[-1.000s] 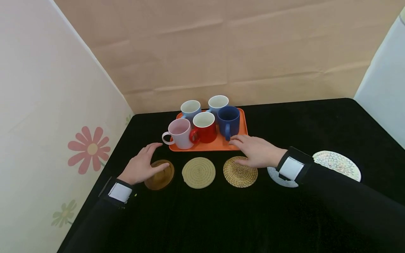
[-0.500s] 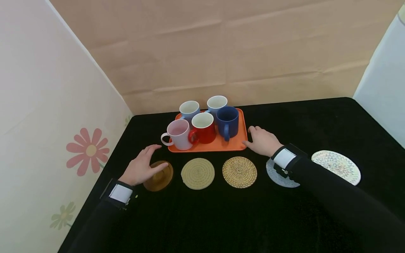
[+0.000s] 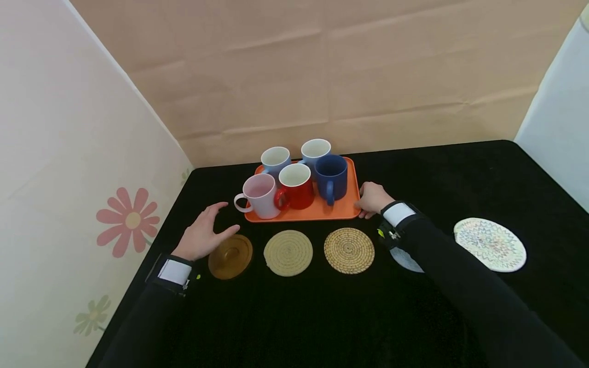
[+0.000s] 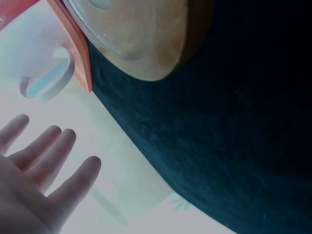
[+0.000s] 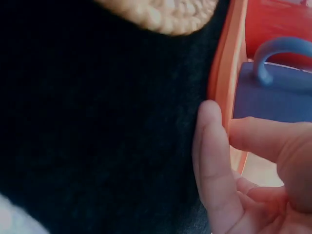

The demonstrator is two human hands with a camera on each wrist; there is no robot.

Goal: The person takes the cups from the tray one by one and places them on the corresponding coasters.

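At its front right corner, the orange tray (image 3: 346,208) is pinched at the rim by my right hand (image 3: 374,198), fingers outside and thumb over the edge, as the right wrist view shows. On it stand a dark blue mug (image 3: 332,176), a red mug (image 3: 301,191), a pink mug (image 3: 262,197) and two light blue mugs, one at the back left (image 3: 277,162), one at the back right (image 3: 317,150). My left hand (image 3: 200,235) hovers with spread fingers, touching nothing, left of the tray beside a brown wooden disc (image 3: 231,257).
Along the front of the tray lie a pale woven coaster (image 3: 288,253) and a tan woven coaster (image 3: 349,250). A grey coaster (image 3: 407,259) is partly under my right sleeve. Farther right is a patterned round mat (image 3: 490,244). Walls border the black table (image 3: 294,317).
My right hand has moved from above the tan coaster to the tray's right corner and now grips its rim. My left hand has shifted slightly up and left.
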